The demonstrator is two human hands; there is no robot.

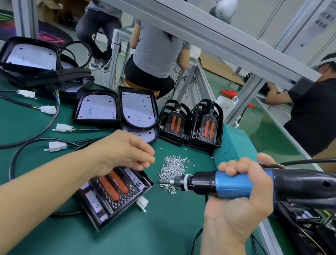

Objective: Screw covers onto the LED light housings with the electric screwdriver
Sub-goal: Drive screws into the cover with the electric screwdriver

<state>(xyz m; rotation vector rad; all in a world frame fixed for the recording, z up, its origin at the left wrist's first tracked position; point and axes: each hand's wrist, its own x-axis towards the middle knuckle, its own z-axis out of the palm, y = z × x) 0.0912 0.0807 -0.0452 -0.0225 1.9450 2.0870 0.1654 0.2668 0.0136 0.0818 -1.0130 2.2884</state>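
Observation:
My right hand (pixel 240 195) grips the blue and black electric screwdriver (pixel 230 184), held level with its bit pointing left into a pile of small silver screws (pixel 173 168). My left hand (pixel 128 154) hovers with relaxed fingers over the far end of an LED light housing (pixel 113 193). That housing lies flat on the green mat, fitted with a black cover showing two orange strips. Whether the left fingers touch the housing or hold a screw is hidden.
Open housings (pixel 99 110) with white LED boards lie behind, beside stacked black covers (pixel 205 126). Cables with white connectors (pixel 56 146) trail at left. A teal box (pixel 236 144) stands behind the screwdriver, more housings (pixel 320 241) lie at right. Three people work at benches beyond.

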